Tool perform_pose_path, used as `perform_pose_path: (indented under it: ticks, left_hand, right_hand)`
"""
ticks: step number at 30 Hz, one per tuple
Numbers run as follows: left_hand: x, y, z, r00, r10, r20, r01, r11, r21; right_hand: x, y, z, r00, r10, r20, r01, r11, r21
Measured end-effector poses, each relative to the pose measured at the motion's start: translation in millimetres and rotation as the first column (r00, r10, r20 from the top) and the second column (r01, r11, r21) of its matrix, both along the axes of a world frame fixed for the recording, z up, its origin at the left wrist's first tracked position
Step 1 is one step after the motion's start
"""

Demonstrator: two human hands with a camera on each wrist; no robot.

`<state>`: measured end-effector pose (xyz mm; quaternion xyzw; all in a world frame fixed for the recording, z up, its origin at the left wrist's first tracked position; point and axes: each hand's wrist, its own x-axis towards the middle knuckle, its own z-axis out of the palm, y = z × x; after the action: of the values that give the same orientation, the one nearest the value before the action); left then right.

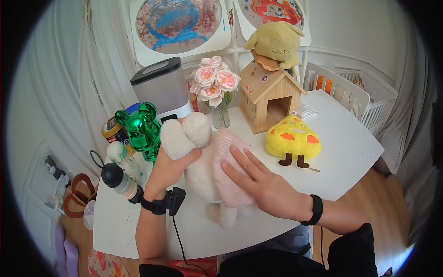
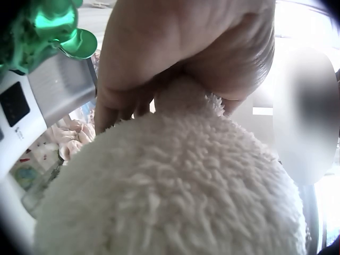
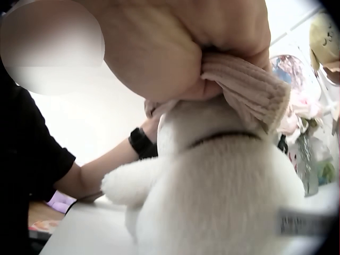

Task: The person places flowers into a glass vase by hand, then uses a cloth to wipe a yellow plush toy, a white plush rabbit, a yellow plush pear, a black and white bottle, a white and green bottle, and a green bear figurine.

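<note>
A fluffy white plush toy [image 1: 200, 177] is held over the table, with a pink ribbed knit garment [image 1: 226, 173] around part of it. My left hand [image 1: 171, 168] grips the plush just below its two rounded lobes [image 1: 196, 129], thumb across the front. In the left wrist view, that hand curls around a narrow part above the fluffy bulge [image 2: 175, 180]. My right hand [image 1: 272, 194] lies over the knit with fingers extended in the head view. From the right wrist view, the knit's edge [image 3: 249, 87] is bunched between thumb and fingers, above the white body [image 3: 223, 191].
On the left stand a shiny green bear figure [image 1: 143, 129], bottles [image 1: 122, 182] and a grey-and-white appliance [image 1: 161, 87]. Behind are a vase of pink flowers [image 1: 220, 113] and a wooden house [image 1: 263, 104] topped by a plush [image 1: 277, 44]. A yellow plush [image 1: 293, 141] sits right.
</note>
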<state>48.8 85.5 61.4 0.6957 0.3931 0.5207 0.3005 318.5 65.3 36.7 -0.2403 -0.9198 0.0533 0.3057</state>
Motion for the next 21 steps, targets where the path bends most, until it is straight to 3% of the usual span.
perform_pose_path:
  ticks: [2,3,5,7,9,11,12,13,14,15,16,18,19,21]
  left_hand:
    - [-7,2,-3,0.992,0.087,0.089,-0.084,0.996,-0.032]
    - [-11,3,-5,0.984,0.137,0.112,-0.137,0.991,-0.002]
    - [-20,1,0,0.974,0.106,0.201,-0.101,0.994,-0.036]
    - [-18,-10,10,0.945,0.058,0.321,-0.034,0.996,-0.081]
    - [-8,-20,19,0.937,-0.012,0.348,0.03,0.998,-0.047]
    - [-2,-21,17,0.923,-0.135,0.359,0.141,0.99,0.011]
    - [-1,-22,14,0.927,-0.146,0.345,0.156,0.988,-0.001]
    - [1,-23,12,0.973,-0.079,0.218,0.089,0.995,-0.037]
    - [1,-25,8,0.997,-0.015,0.082,0.02,0.998,-0.06]
    - [-11,-12,-18,0.994,-0.022,0.11,0.017,0.999,0.049]
    - [-9,-11,-13,0.995,-0.037,0.092,0.033,0.998,0.047]
    - [-6,-11,-2,0.997,0.074,0.032,-0.069,0.988,-0.141]
    - [-12,-4,-6,0.998,0.044,-0.034,-0.046,0.996,-0.07]
    - [-22,0,-8,0.998,0.05,-0.025,-0.052,0.994,-0.093]
  right_hand:
    - [19,-4,-13,0.995,-0.036,0.096,0.039,0.999,-0.028]
    - [31,-7,-13,0.994,-0.027,0.105,0.041,0.99,-0.134]
    - [54,-4,-14,0.993,-0.011,0.121,0.042,0.967,-0.25]
    - [71,10,-9,0.99,-0.12,-0.074,0.072,0.883,-0.463]
    - [70,9,11,0.903,-0.194,-0.383,0.035,0.923,-0.384]
    - [54,4,35,0.825,-0.124,-0.552,0.108,0.992,-0.063]
    - [44,0,45,0.851,-0.065,-0.52,0.118,0.991,0.068]
    - [33,-4,51,0.876,-0.015,-0.482,0.125,0.972,0.198]
    - [21,3,38,0.912,0.098,-0.399,0.017,0.961,0.276]
    - [14,-4,36,0.989,0.049,-0.14,0.002,0.94,0.342]
    - [2,-5,23,0.987,0.034,-0.158,0.022,0.94,0.339]
    - [-19,-2,-8,0.996,0.088,0.011,-0.088,0.965,0.246]
    - [-17,-2,-8,0.997,0.081,0.003,-0.079,0.965,0.248]
    - [-9,-2,-7,0.991,0.104,0.085,-0.122,0.961,0.25]
